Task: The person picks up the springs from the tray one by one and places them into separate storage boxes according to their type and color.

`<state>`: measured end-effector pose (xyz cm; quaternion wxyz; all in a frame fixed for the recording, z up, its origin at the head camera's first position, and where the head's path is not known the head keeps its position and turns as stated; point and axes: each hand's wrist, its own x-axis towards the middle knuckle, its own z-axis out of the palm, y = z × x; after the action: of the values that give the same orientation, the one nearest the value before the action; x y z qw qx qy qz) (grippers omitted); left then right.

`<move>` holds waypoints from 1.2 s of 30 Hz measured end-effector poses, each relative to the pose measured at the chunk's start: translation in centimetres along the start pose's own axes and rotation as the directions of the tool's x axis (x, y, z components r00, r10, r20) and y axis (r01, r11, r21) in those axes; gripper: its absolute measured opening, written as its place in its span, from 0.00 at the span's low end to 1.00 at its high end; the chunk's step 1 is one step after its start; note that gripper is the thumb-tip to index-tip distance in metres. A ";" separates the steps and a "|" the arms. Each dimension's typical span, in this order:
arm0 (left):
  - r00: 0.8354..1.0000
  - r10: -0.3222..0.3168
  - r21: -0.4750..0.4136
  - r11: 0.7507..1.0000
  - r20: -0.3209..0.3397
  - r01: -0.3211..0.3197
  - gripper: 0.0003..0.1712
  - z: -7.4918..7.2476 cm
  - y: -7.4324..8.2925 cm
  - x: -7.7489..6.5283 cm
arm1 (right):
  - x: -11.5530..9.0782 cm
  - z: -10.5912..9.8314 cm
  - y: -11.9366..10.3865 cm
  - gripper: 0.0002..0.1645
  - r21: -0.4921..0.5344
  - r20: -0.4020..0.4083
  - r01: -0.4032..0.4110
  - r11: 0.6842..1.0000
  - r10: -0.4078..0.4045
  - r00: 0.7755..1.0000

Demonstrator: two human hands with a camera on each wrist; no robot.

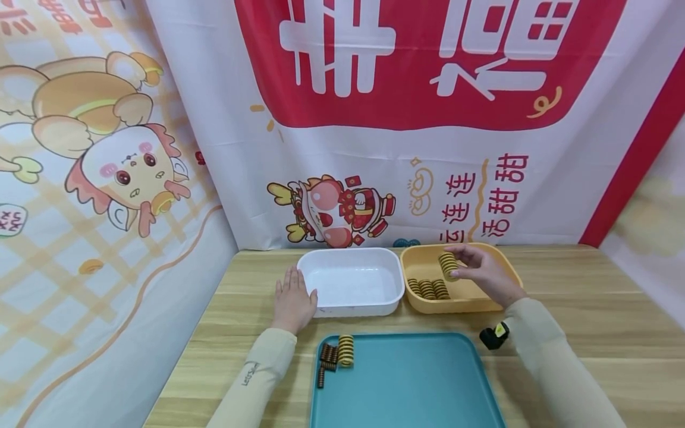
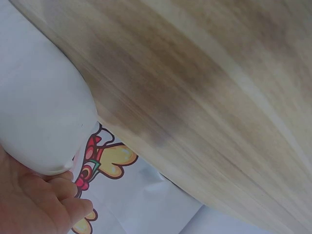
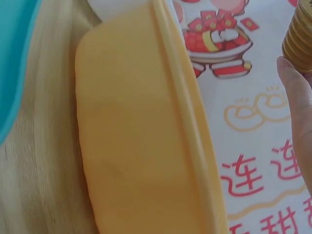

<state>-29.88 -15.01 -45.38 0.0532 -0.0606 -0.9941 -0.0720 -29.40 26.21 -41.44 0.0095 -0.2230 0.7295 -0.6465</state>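
My right hand [image 1: 484, 273] pinches a gold ribbed cylinder [image 1: 448, 266] with dark grooves between thumb and fingers, above the yellow bin [image 1: 471, 305]. Several similar cylinders [image 1: 427, 289] lie side by side in that bin's near left corner. The right wrist view catches the held cylinder [image 3: 298, 41] at its right edge. My left hand [image 1: 294, 302] rests against the left side of the white bin [image 1: 350, 310], fingers extended and thumb near the front corner. On the blue tray [image 1: 412, 380], another gold ribbed cylinder [image 1: 346, 351] lies beside several smaller dark brown ribbed pieces [image 1: 329, 355].
The two bins stand next to each other at the back of the wooden table [image 1: 225, 333], against a printed cloth [image 1: 342, 148]. The tray lies in front of them. A small black object [image 1: 493, 337] with a yellow mark is by the right wrist.
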 end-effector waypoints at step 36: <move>1.000 0.004 0.024 1.000 -0.004 -0.004 0.40 0.6 -0.4 0.2 | 1.5 -2.8 4.7 0.24 -0.736 0.094 -0.105 0.669 0.254 0.963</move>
<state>-30.14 -15.26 -45.97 0.0560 -0.0618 -0.9947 -0.0603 -33.05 28.68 -44.98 0.0532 -0.1955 0.9391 -0.2775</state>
